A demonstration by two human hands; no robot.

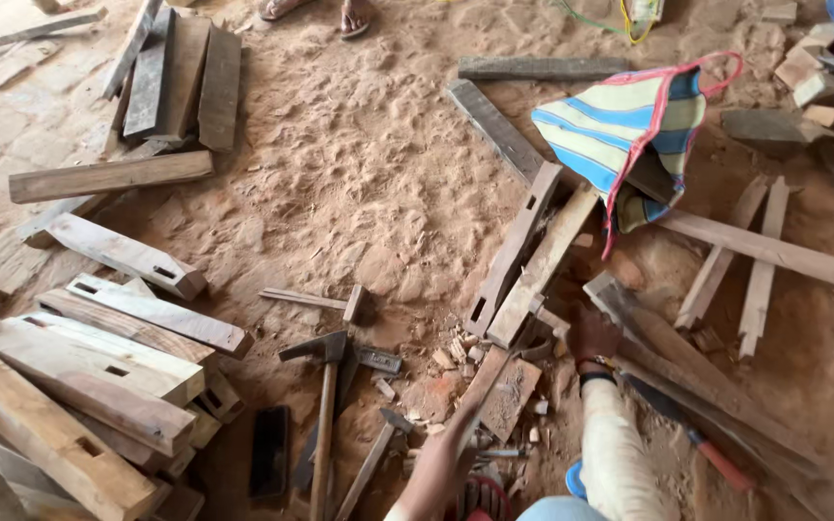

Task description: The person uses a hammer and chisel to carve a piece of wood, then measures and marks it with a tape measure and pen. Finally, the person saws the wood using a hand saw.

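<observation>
My left hand [436, 468] is low in the view, closed around a thin wooden strip [486, 381] that slants up to the right over wood chips. My right hand [591, 336], with a dark wristband and a white sleeve, reaches into a heap of planks. It rests against the lower end of a long mortised plank [542, 260] and beside dark boards [687, 376]. Its fingers are hidden behind the back of the hand. A hammer [325, 386] and an adze-like tool [378, 453] lie on the ground left of my left hand.
Pale mortised beams [79, 386] are stacked at the lower left, and darker boards [180, 77] at the top left. A striped cloth bag [629, 125] lies on planks at the upper right. Another person's sandalled feet [354, 19] stand at the top. The ground is sandy earth [359, 164].
</observation>
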